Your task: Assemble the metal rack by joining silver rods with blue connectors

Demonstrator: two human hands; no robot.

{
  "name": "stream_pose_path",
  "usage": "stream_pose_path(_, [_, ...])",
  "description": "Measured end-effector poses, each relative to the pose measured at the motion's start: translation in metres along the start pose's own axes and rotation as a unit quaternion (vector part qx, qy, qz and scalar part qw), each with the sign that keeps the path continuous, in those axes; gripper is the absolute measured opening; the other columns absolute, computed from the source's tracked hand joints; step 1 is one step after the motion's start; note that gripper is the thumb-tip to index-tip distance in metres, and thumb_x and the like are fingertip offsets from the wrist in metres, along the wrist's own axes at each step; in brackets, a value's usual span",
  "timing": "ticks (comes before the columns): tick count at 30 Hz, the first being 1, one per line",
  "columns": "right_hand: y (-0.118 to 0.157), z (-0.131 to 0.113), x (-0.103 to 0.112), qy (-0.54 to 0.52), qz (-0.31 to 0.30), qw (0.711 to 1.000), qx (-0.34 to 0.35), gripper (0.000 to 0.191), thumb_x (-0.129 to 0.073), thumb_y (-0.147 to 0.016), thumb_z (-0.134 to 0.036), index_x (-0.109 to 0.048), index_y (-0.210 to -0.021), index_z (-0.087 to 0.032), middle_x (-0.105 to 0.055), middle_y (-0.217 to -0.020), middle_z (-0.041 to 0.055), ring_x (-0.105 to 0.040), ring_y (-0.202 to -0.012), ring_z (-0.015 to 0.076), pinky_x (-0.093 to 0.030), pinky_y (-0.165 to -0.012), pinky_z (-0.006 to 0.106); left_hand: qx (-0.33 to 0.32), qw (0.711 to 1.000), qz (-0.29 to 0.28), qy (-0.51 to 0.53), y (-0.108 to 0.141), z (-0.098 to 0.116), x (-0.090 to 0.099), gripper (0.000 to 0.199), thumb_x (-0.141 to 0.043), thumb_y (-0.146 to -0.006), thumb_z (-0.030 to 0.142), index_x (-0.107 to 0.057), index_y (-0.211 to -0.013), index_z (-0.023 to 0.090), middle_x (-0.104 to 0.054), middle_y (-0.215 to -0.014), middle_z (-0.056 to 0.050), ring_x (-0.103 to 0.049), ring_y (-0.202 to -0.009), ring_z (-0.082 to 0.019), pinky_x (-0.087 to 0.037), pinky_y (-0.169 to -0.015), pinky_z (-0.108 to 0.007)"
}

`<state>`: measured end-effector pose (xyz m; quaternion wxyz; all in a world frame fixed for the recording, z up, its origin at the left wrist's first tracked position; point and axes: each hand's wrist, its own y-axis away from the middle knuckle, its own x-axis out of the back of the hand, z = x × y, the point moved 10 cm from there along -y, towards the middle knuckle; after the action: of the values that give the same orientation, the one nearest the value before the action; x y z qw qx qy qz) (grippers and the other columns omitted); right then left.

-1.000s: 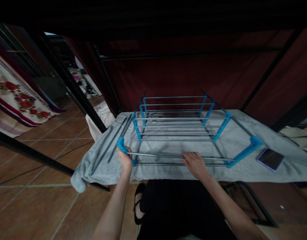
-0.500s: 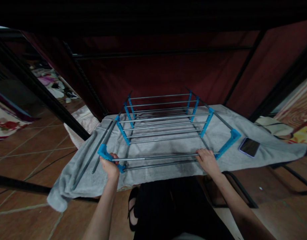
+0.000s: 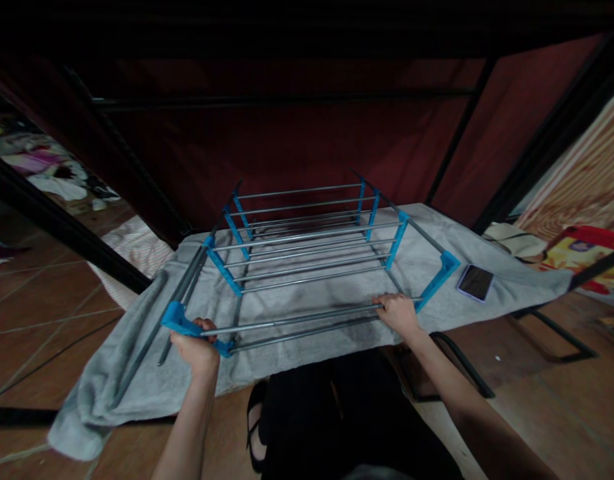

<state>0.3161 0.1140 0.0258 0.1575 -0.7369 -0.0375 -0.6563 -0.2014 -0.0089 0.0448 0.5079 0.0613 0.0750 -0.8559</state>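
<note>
A rack of grey metal rods (image 3: pixel 307 237) with blue plastic connectors lies on a grey towel (image 3: pixel 307 291). My left hand (image 3: pixel 197 345) is wrapped round the blue corner connector (image 3: pixel 181 321) at the rack's near left. On the near right, my right hand (image 3: pixel 397 315) grips the front metal rod (image 3: pixel 307 318), a little inside the blue end piece (image 3: pixel 439 281). Two loose-looking rods lie on the towel left of the rack; their upper ends are partly hidden beside the frame.
A phone (image 3: pixel 475 283) lies on the towel at the right. Dark metal posts and a dark red panel (image 3: pixel 297 147) stand behind. Striped cloth (image 3: pixel 137 250) is at the left, a red and yellow package (image 3: pixel 584 260) at the far right. Below is a tiled floor (image 3: pixel 31 320).
The view has shifted, so most things appear further left. The rack's near left corner has moved left and slightly towards me with my left hand. Both hands keep their hold.
</note>
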Motion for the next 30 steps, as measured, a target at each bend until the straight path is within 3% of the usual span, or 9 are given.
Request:
stream_pose_path(5, [-0.001, 0.002, 0.000, 0.005, -0.016, 1.000, -0.011, 0.027, -0.054, -0.092, -0.024, -0.079, -0.102, -0.028, -0.080, -0.097, 0.0040, -0.072, -0.087, 0.0199, -0.044, -0.081, 0.030, -0.008, 1.000, -0.011, 0.015, -0.003, -0.001, -0.002, 0.045, -0.026, -0.084, 0.055, -0.040, -0.052, 0.026, -0.037, -0.041, 0.001, -0.034, -0.037, -0.015, -0.022, -0.036, -0.029])
stream_pose_path(8, [0.002, -0.001, 0.006, -0.008, 0.014, 1.000, 0.001, 0.024, -0.054, -0.091, -0.021, -0.078, -0.097, -0.024, -0.078, -0.095, 0.0056, -0.070, -0.089, 0.0203, -0.042, -0.083, 0.031, -0.007, 1.000, -0.004, 0.009, -0.003, -0.001, -0.001, 0.043, -0.025, -0.085, 0.052, -0.040, -0.053, 0.026, -0.037, -0.041, 0.000, -0.035, -0.038, -0.015, -0.022, -0.036, -0.029])
stream_pose_path(11, [0.008, -0.019, 0.013, -0.021, 0.055, 0.998, 0.031, 0.018, -0.055, -0.090, -0.019, -0.073, -0.094, -0.019, -0.075, -0.092, 0.0074, -0.066, -0.094, 0.0217, -0.039, -0.086, 0.033, -0.003, 1.000, 0.000, 0.001, -0.001, 0.000, 0.000, 0.043, -0.025, -0.086, 0.050, -0.040, -0.054, 0.025, -0.039, -0.043, 0.000, -0.035, -0.039, -0.014, -0.023, -0.037, -0.029])
stream_pose_path(13, [0.013, -0.045, 0.016, -0.034, 0.076, 0.994, 0.064, 0.016, -0.056, -0.092, -0.021, -0.070, -0.099, -0.018, -0.072, -0.096, 0.0082, -0.062, -0.097, 0.0228, -0.037, -0.088, 0.035, 0.003, 1.000, 0.000, -0.008, 0.000, 0.001, -0.001, 0.045, -0.024, -0.087, 0.051, -0.042, -0.054, 0.025, -0.040, -0.044, 0.000, -0.036, -0.040, -0.014, -0.023, -0.038, -0.028])
stream_pose_path(17, [0.022, -0.123, 0.021, -0.079, 0.096, 0.982, 0.141, 0.024, -0.050, -0.100, -0.028, -0.065, -0.117, -0.019, -0.070, -0.111, 0.0084, -0.059, -0.102, 0.0234, -0.036, -0.093, 0.038, 0.015, 1.000, -0.002, -0.006, 0.002, 0.000, -0.002, 0.045, -0.022, -0.087, 0.051, -0.041, -0.056, 0.025, -0.038, -0.045, 0.000, -0.035, -0.042, -0.014, -0.022, -0.039, -0.029])
stream_pose_path(23, [0.017, -0.228, 0.027, -0.114, 0.061, 0.969, 0.213, 0.025, -0.047, -0.104, -0.034, -0.062, -0.120, -0.022, -0.069, -0.112, 0.0068, -0.059, -0.103, 0.0221, -0.039, -0.093, 0.037, 0.000, 1.000, -0.027, -0.011, 0.003, -0.001, -0.004, 0.049, -0.024, -0.086, 0.057, -0.042, -0.055, 0.024, -0.040, -0.045, 0.000, -0.036, -0.041, -0.014, -0.024, -0.042, -0.030])
stream_pose_path(26, [0.014, -0.262, 0.030, -0.120, 0.048, 0.963, 0.237, 0.023, -0.049, -0.103, -0.034, -0.062, -0.118, -0.022, -0.069, -0.109, 0.0061, -0.060, -0.102, 0.0217, -0.041, -0.093, 0.036, -0.021, 0.999, -0.034, -0.012, 0.006, 0.003, -0.004, 0.049, -0.025, -0.088, 0.057, -0.042, -0.055, 0.025, -0.038, -0.044, 0.000, -0.036, -0.041, -0.014, -0.025, -0.042, -0.030])
stream_pose_path(30, [0.011, -0.290, 0.032, -0.119, 0.035, 0.961, 0.246, 0.022, -0.047, -0.104, -0.034, -0.062, -0.115, -0.023, -0.069, -0.107, 0.0057, -0.061, -0.102, 0.0219, -0.043, -0.094, 0.037, -0.029, 0.999, -0.044, -0.014, 0.009, 0.005, -0.006, 0.050, -0.024, -0.090, 0.055, -0.042, -0.055, 0.025, -0.040, -0.044, -0.001, -0.036, -0.042, -0.014, -0.027, -0.043, -0.031])
